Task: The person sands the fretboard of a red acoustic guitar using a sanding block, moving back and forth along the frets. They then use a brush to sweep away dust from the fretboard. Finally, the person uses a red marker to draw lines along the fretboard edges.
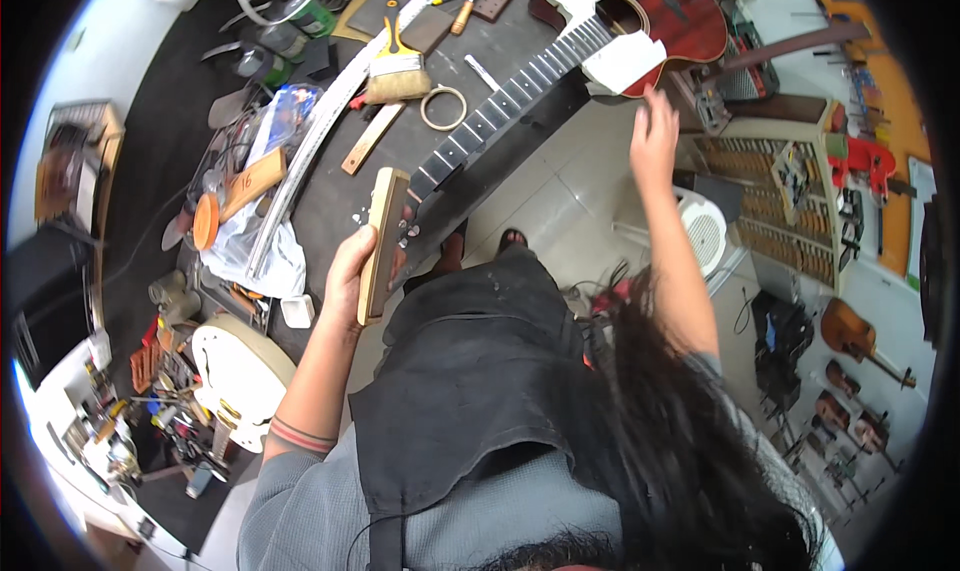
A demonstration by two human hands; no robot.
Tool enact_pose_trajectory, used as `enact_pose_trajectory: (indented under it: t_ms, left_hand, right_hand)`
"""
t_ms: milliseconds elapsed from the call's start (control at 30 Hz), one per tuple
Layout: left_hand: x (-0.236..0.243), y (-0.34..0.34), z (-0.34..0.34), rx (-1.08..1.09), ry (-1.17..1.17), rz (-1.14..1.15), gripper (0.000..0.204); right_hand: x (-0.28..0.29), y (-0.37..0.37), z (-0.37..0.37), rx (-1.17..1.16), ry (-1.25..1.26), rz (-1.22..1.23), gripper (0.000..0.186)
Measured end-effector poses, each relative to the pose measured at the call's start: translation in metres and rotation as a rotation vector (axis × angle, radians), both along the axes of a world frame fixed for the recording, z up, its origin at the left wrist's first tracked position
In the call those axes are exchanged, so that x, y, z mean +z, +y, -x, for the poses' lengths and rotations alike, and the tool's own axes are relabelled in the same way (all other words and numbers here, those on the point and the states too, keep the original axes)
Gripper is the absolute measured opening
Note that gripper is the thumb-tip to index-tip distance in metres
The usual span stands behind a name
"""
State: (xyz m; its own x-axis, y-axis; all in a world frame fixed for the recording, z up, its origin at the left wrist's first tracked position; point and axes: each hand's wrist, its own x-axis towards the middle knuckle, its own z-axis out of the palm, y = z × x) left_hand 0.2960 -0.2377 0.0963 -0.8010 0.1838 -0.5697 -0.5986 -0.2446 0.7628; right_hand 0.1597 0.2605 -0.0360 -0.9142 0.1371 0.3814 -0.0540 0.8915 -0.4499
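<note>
**Fingers (399, 259) Close Around a Wooden Bar (378, 246) at the Fretboard's (510, 101) Tuner End**

The left hand (350, 271) grips the bar just beyond the fretboard's narrow end, thumb on one side, fingers wrapped to the other; tuner pegs (408, 231) show beside it. Whether the bar touches the instrument cannot be told. Past the fretboard's opposite end, the right hand (654, 143) hangs near the rim of a red guitar body (690, 26), fingers extended, slightly parted and pinching nothing visible; contact with the rim is unclear. White paper (625, 63) covers part of the body beside the fretboard.

Careful handling would likely mean an even, unforced grip, with the bar, now angled off the fretboard's line, kept clear of the pegs. The free hand would best steady the body by its rim, not press on the paper. The tape roll (423, 111), just beside the fretboard, and the brush (397, 66), farther off on that side, are best kept from sliding against it.
</note>
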Motion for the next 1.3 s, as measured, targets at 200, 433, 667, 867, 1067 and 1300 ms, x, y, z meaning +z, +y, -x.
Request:
enact_pose_trajectory:
  t_ms: [200,433,667,867,1067,1300]
  left_hand:
    - [-0.005,0.034,-0.075,0.231,-0.073,-0.361,0.053]
    - [-0.020,0.076,-0.128,0.177,-0.098,-0.328,0.053]
    - [-0.006,0.095,-0.159,0.200,-0.078,-0.329,0.052]
    - [-0.002,0.087,-0.165,0.227,-0.061,-0.302,0.061]
    - [-0.009,0.050,-0.171,0.348,-0.036,-0.278,0.061]
    - [-0.010,-0.019,-0.167,0.531,-0.048,-0.358,0.060]
  right_hand:
    - [-0.068,0.012,-0.235,0.018,-0.786,0.260,0.034]
    - [-0.071,0.102,-0.435,0.199,-1.501,0.120,0.038]
    - [-0.106,0.191,-0.480,-0.178,-1.496,0.522,0.032]
    - [-0.132,0.169,-0.433,-0.141,-1.269,0.732,0.038]
    - [-0.122,0.095,-0.361,0.082,-1.117,0.625,0.036]
    - [-0.040,-0.030,-0.249,0.046,-0.893,0.411,0.029]
